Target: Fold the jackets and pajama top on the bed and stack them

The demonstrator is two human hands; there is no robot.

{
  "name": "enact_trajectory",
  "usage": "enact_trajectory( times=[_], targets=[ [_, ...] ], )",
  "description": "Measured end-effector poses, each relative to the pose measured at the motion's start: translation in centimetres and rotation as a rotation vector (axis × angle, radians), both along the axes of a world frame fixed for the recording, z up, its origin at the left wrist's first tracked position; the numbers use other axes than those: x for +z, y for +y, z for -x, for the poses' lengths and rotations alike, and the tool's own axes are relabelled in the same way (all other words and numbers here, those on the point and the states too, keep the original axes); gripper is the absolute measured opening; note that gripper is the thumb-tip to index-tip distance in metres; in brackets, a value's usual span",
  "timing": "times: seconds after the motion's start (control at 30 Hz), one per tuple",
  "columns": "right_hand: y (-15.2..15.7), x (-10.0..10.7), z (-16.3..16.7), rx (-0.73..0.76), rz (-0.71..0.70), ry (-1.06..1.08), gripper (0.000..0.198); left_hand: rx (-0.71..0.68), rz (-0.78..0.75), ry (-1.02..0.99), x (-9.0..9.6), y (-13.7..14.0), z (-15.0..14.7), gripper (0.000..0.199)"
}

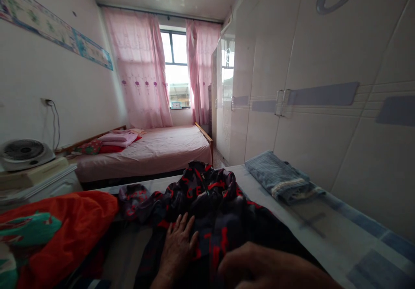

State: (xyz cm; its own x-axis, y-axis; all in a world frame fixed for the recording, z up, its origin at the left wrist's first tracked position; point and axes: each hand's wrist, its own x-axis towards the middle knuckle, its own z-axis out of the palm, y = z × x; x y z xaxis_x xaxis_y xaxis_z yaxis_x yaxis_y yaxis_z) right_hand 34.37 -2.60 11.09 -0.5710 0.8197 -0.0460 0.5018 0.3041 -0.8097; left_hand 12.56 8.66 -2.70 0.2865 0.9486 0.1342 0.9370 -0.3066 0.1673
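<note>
A black jacket (207,213) with red lettering and dark grey patches lies spread on the near bed, its collar towards the far side. My left hand (178,246) rests flat on the jacket's left front, fingers spread and holding nothing. Over the lower right part of the jacket, my right hand (249,261) is bent, with its knuckles up. That hand is blurred and its fingertips are hidden, so I cannot tell whether it grips the cloth. One sleeve (134,200) stretches out to the left.
An orange and green cloth (74,220) lies at the left. A folded blue-grey cloth (282,176) sits on the bed sheet (311,220) at right, beside a tall white wardrobe (317,129). Further back are a fan (26,153) and a pink bed (162,148).
</note>
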Motion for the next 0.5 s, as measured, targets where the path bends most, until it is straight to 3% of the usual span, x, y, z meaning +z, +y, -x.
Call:
enact_trajectory(
  times=[0.03, 0.1, 0.33, 0.5],
  targets=[
    [0.1, -0.7, 0.5, 0.06, 0.01, -0.025, 0.024, 0.0, -0.005, -0.002, 0.0, -0.1, 0.0, 0.052],
    [1.2, -2.1, 0.4, 0.043, -0.001, -0.008, 0.024, 0.0, -0.013, -0.007, 0.0, -0.1, 0.0, 0.051],
    [9.5, -7.1, -4.9, -0.793, -0.345, 0.016, 0.024, -0.002, -0.016, -0.014, 0.1, -0.2, 0.0, 0.051],
    [10.6, -11.4, -6.6, -0.952, -0.375, 0.027, 0.026, -0.005, -0.015, -0.015, -0.2, 0.0, 0.1, 0.05]
  ],
)
